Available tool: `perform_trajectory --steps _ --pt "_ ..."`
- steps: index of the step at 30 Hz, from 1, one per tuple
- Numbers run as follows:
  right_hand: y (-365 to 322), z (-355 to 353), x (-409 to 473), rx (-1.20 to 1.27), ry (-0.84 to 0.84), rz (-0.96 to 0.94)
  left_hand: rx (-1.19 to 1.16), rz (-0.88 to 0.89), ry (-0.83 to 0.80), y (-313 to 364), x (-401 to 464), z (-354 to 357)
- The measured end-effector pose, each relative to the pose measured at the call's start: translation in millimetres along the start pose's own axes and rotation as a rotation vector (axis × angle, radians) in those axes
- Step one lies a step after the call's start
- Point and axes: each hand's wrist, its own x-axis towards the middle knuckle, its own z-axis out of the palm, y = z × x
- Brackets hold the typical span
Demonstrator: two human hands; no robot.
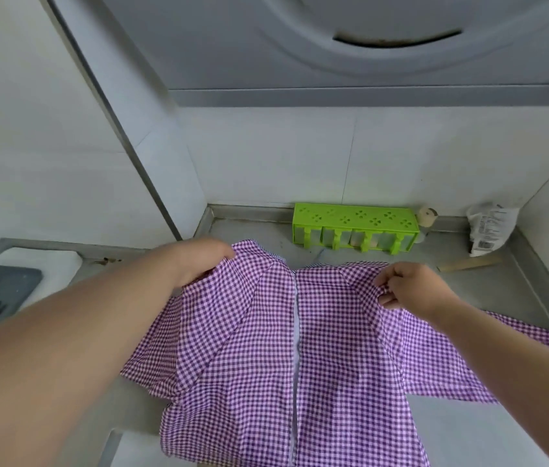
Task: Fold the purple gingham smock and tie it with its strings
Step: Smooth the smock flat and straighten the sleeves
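Pinching soft checked smock (pixel 300 348) cloth, both hands, left (pixel 199 261), right (pixel 408 286).

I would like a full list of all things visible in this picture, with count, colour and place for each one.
purple gingham smock: one, purple and white checks, spread open on the counter, near the middle
counter: one, grey, under the smock
green rack: one, bright green, at the back wall
small jar: one, beige, right of the rack
white packet: one, white with print, back right corner
wooden stick: one, pale brown, lying before the packet
range hood: one, grey, overhead
dark lid: one, dark grey, far left
left hand: gripping the smock's left shoulder
right hand: pinching the right shoulder
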Motion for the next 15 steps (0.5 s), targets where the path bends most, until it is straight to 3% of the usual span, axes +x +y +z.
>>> perform_trajectory --steps 10,12,15 --pt "-51 -6 -30 0.567 0.14 0.0 -0.267 0.177 -0.144 18 -62 -25" --pt "-74 0 -41 0.581 0.154 -0.107 -0.324 0.236 -0.188 26 -80 -31" --pt "-116 16 -71 0.411 0.012 -0.367 -0.386 0.314 -0.282 44 -112 -33"
